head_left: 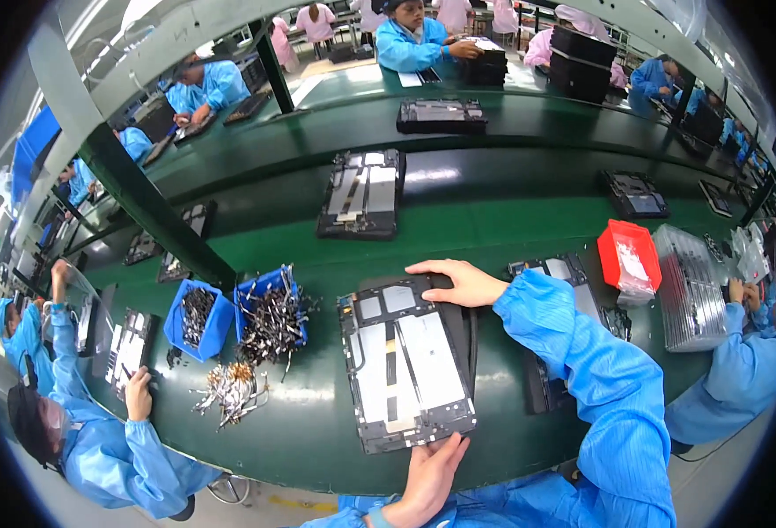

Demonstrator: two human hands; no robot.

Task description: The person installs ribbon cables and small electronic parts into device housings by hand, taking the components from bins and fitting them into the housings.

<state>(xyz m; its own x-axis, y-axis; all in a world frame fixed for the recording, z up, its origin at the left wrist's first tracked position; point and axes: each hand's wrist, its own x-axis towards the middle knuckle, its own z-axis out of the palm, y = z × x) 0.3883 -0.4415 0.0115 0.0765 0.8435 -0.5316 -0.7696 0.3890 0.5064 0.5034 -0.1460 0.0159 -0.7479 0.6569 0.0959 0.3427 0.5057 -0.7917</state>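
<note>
An opened tablet (445,365) with silver battery panels and a black frame lies in front of me, showing its inside. My left hand (430,480) pinches its near edge, thumb on top and fingers partly hidden beneath. At the far right corner my right hand (460,283) grips the edge, its fingers reaching along the top side and its thumb bent inward. Under the tablet's right side a dark flat piece (469,334) sticks out. Partly covered by my right sleeve, a second opened tablet (586,295) lies to the right.
Left of the tablet stand two blue bins (198,321) of small dark parts, with a loose pile of flex cables (232,392) before them. A red bin (627,255) and stacked clear trays (689,290) stand right. Another opened tablet (361,194) lies farther back. Co-workers sit on both sides.
</note>
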